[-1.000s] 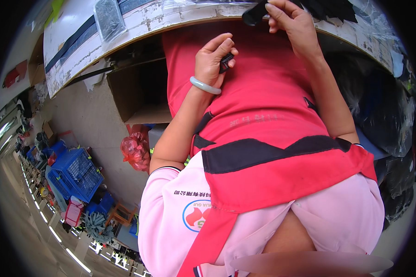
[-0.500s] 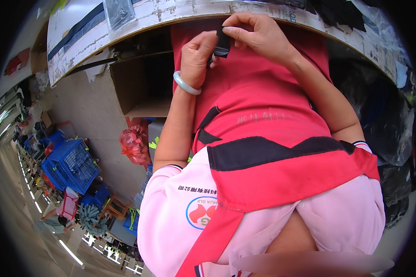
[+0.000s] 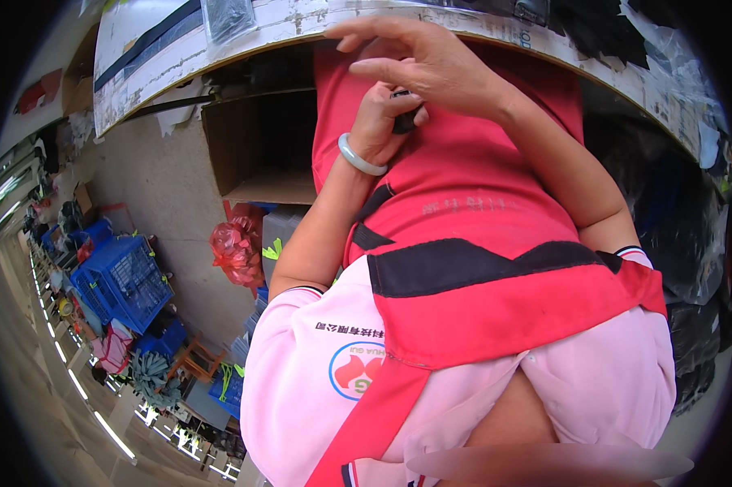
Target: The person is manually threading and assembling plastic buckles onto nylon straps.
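Note:
My left hand (image 3: 380,126), with a pale bracelet (image 3: 361,156) at the wrist, is closed in front of the red apron (image 3: 455,162). Its fingers are wrapped round a small black piece (image 3: 404,115), mostly hidden in the grip, so its kind cannot be made out. Just above and partly over it is my right hand (image 3: 439,69), its fingers stretched toward the left and spread apart. Nothing shows between the right hand's fingers. Both hands are close to the near edge of the worn white table (image 3: 293,23).
On the table lie a clear plastic bag (image 3: 228,20) at left and black cloth (image 3: 601,32) at right. Below stands an open cardboard box (image 3: 268,188), with a red plastic bag (image 3: 236,252) beside it. Blue crates (image 3: 126,280) are farther left; dark plastic bags (image 3: 690,243) hang at right.
My right hand has let go of the black piece and moved left across, its fingers opening out. My left hand has shifted right and slightly down, closing round the piece.

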Demonstrator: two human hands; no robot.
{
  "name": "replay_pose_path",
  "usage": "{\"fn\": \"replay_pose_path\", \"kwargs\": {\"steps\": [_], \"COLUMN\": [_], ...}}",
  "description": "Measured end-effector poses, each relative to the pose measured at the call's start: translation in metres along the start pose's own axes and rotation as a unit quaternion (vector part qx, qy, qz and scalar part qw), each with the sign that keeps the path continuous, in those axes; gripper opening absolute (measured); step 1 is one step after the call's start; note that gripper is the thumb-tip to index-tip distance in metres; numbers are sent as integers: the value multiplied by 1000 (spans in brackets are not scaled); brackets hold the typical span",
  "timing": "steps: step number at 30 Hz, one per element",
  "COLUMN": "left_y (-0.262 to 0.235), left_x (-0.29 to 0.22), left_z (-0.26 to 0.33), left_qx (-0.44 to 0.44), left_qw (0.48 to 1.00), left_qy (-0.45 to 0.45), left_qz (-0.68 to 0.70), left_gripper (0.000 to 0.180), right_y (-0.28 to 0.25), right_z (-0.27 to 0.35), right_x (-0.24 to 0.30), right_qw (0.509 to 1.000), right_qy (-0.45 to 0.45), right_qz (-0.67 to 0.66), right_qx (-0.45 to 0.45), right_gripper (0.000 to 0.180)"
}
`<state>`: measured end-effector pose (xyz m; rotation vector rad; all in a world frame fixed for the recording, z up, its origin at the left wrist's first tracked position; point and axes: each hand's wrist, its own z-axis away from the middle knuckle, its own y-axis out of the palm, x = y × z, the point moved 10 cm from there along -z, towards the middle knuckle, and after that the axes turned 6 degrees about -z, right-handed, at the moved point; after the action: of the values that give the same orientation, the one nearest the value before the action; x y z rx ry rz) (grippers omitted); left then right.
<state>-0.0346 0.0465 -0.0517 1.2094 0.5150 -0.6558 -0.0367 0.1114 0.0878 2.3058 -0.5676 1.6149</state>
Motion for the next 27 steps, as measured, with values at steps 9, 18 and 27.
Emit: {"fn": "replay_pose_path", "kwargs": {"steps": [9,18,27], "left_y": [20,7,5], "left_x": [-3,-1,8], "left_z": [-10,-21,-26], "left_qx": [-5,-116,-111], "left_qw": [990,976,980], "left_qy": [43,14,-22], "left_qz": [-138,-181,-163], "left_gripper": [87,20,22], "right_y": [-30,-82,-212], "right_z": [77,92,60], "right_x": [-78,-61,40], "right_qw": [948,950,745], "right_qy": [313,299,-23], "right_qz": [-17,52,654], "right_qx": [53,-66,-131], "right_gripper": [18,16,22]}}
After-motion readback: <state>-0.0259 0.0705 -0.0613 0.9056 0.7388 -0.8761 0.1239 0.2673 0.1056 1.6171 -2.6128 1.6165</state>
